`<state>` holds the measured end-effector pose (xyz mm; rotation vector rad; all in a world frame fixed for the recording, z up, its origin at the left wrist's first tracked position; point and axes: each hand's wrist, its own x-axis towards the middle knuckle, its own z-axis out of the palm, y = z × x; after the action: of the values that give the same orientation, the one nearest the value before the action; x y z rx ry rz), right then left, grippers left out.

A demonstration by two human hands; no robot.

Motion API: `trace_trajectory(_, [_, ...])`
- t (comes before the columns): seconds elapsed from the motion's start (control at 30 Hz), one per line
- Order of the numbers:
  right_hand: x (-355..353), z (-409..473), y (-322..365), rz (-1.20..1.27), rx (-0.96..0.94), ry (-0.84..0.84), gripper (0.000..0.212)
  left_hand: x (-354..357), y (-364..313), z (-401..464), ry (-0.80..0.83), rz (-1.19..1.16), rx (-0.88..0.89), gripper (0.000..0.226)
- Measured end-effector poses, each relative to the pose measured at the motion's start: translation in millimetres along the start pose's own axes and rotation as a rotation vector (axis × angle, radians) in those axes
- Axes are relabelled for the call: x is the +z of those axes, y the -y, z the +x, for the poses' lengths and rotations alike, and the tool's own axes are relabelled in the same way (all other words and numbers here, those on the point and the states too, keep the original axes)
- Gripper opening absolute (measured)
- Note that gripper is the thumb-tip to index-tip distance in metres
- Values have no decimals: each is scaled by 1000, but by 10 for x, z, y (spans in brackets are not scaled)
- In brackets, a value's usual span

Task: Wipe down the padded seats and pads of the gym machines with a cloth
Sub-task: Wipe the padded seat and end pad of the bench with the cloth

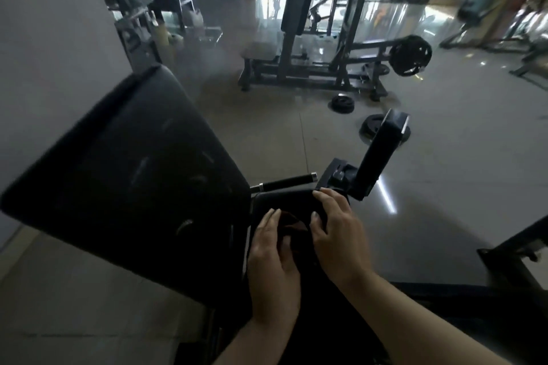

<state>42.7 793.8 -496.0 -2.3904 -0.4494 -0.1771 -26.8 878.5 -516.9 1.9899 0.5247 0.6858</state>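
A large black padded backrest (127, 181) tilts at the left. Just right of it lies a small black seat pad (284, 201), with a dark reddish cloth (293, 224) on it between my hands. My left hand (274, 264) lies on the pad with fingers extended onto the cloth's left side. My right hand (335, 234) rests on the pad's right edge, its fingers lightly bent, thumb at the cloth. A narrow upright black pad (379, 154) stands on a bracket just beyond my right hand.
A black handle bar (284, 182) juts out behind the seat pad. Two weight plates (342, 104) lie on the grey floor ahead. Another machine with an upright pad (296, 9) and a loaded plate (410, 55) stands farther back. A grey wall (44, 38) is at left.
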Motion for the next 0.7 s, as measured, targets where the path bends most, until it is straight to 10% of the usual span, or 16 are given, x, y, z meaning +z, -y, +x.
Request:
trace_trajectory(0.43, [-1029, 41, 1741, -15, -66, 70, 49, -1728, -1372, 367, -147, -342, -25, 40])
trace_trajectory(0.7, [-1069, -354, 2536, 85, -68, 110, 45, -2783, -1583, 194, -250, -142, 77, 45])
